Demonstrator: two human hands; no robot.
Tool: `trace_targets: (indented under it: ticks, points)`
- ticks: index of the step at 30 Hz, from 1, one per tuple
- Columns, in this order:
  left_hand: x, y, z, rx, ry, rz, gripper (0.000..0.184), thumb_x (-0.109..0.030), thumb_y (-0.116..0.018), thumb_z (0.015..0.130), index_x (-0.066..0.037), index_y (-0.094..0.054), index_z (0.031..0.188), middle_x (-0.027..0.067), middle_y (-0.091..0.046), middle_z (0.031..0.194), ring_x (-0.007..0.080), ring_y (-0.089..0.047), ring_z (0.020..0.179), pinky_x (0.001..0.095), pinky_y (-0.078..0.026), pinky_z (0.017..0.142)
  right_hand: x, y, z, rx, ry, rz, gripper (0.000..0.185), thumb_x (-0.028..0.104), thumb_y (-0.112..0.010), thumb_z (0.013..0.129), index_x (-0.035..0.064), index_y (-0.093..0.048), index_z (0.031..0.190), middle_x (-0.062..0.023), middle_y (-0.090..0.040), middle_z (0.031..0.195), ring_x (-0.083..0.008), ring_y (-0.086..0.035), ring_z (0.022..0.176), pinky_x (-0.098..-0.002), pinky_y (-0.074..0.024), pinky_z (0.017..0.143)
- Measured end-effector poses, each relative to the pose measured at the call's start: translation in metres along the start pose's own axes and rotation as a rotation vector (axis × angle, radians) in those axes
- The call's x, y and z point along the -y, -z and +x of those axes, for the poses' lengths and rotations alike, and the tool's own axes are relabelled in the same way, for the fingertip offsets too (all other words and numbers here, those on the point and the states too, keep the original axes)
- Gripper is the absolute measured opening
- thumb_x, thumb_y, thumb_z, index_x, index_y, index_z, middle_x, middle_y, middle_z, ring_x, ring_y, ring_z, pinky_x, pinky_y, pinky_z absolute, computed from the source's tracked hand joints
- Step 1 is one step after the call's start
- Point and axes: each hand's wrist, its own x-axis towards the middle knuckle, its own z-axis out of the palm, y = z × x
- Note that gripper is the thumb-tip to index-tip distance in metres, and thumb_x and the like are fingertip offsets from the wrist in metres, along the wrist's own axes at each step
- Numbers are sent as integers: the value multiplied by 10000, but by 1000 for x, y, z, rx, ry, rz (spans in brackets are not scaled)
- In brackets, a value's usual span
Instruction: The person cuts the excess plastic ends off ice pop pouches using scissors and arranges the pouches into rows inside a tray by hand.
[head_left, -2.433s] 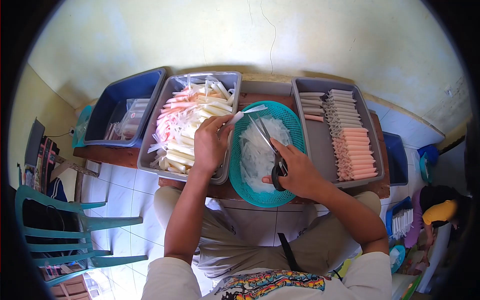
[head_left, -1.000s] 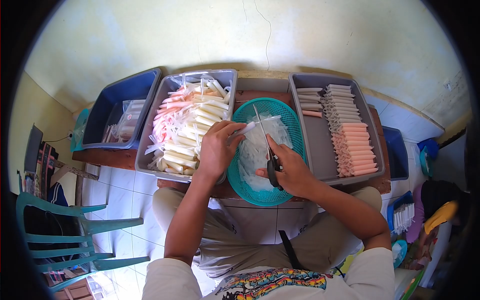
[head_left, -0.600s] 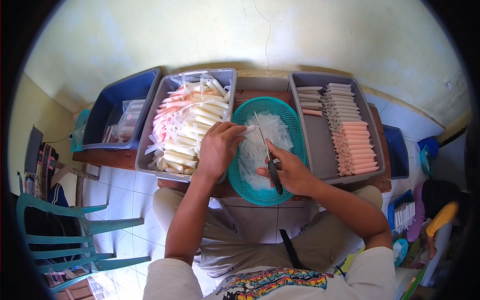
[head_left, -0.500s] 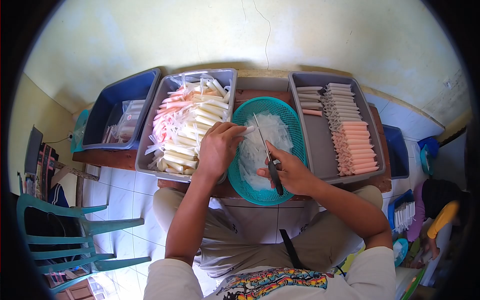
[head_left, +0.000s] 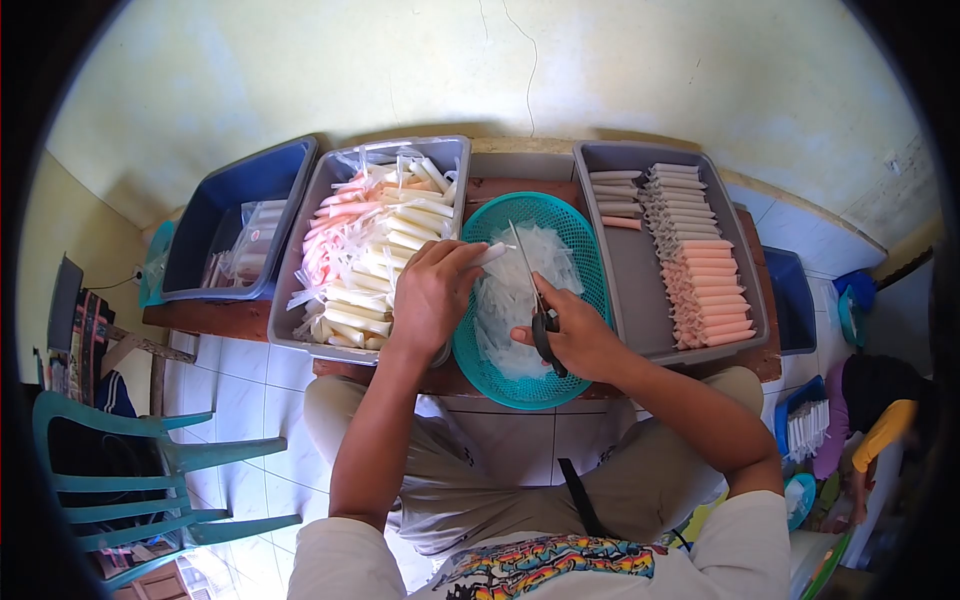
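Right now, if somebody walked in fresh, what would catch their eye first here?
Probably the turquoise basket of clear plastic scraps at centre, with the right hand holding scissors over it and the left hand a pale tube. Left of the basket, a grey tub is heaped with jumbled tubes; right of it, a second grey tub holds neatly lined-up tubes.

A blue tub (head_left: 205, 240) sits at the left end of the surface (head_left: 205, 318). Off the left front corner, a green chair (head_left: 120, 482) stands on the floor (head_left: 240, 405). Past the right edge are a blue bin (head_left: 793, 305) and, farther, a person (head_left: 882, 437). A cracked wall (head_left: 620, 80) backs the far edge.
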Motion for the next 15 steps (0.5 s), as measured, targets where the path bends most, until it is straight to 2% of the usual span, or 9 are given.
trace_targets:
  ticks: [2, 3, 5, 6, 8, 9, 11, 15]
  points:
    - [-1, 0, 1, -16, -3, -19, 326, -32, -823, 840, -68, -780, 1161, 103, -763, 1057, 326, -727, 986, 432, -591, 876, 7, 1, 1, 30, -66, -61, 1005, 427, -816, 947, -97, -300, 1632, -259, -569, 1141, -373, -643, 1048, -436, -529, 918]
    - [-2, 0, 2, -15, -5, -22, 326, -32, -823, 840, -68, -780, 1161, 103, -763, 1057, 326, -727, 986, 432, -591, 876, 1, -3, 3, 27, -68, -60, 1005, 427, -816, 947, -97, -300, 1632, -259, -569, 1141, -373, -643, 1048, -436, -529, 918]
    - [-4, 0, 4, -25, -1, -67, 376, -18, -810, 882, -73, -757, 1249, 136, -766, 1069, 304, -746, 951, 407, -599, 838, -15, -15, 7, -56, 24, -223, 933, 292, -782, 970, -53, -258, 1661, -277, -527, 1262, -412, -626, 1112, -446, -522, 975]
    - [-6, 0, 5, -22, -8, -70, 376, -18, -810, 882, -73, -757, 1249, 136, -766, 1069, 304, -746, 951, 407, -599, 838, -13, -16, 8, -64, 22, -222, 933, 292, -782, 970, -53, -258, 1661, -277, -527, 1262, -412, -626, 1112, -446, -522, 975]
    - [-10, 0, 6, -45, 27, -141, 423, -5, -804, 891, -82, -742, 1303, 134, -776, 1064, 266, -750, 911, 384, -600, 816, -9, -19, 12, -33, -5, -295, 891, 155, -739, 940, -64, -248, 1650, -316, -484, 1290, -481, -641, 1106, -482, -547, 959]
    - [-12, 1, 6, -43, 22, -143, 423, -5, -804, 891, -82, -742, 1303, 134, -776, 1064, 266, -750, 911, 384, -600, 816, -9, -23, 14, -38, -6, -295, 891, 155, -739, 940, -64, -248, 1650, -316, -484, 1290, -481, -641, 1106, -482, -547, 959]
    - [-14, 2, 6, -74, 25, -225, 473, 6, -805, 895, -84, -721, 1352, 120, -789, 1075, 234, -752, 897, 365, -597, 808, -15, -33, 22, -20, -2, -516, 808, 44, -635, 935, -76, -255, 1638, -333, -433, 1331, -517, -680, 1041, -536, -586, 916]
    - [-14, 3, 2, -88, 44, -240, 514, 23, -801, 898, -83, -697, 1390, 102, -792, 1075, 208, -755, 892, 357, -592, 800, -17, -47, 26, -39, -26, -550, 764, 14, -595, 938, -98, -269, 1620, -338, -434, 1329, -518, -698, 1001, -550, -596, 879]
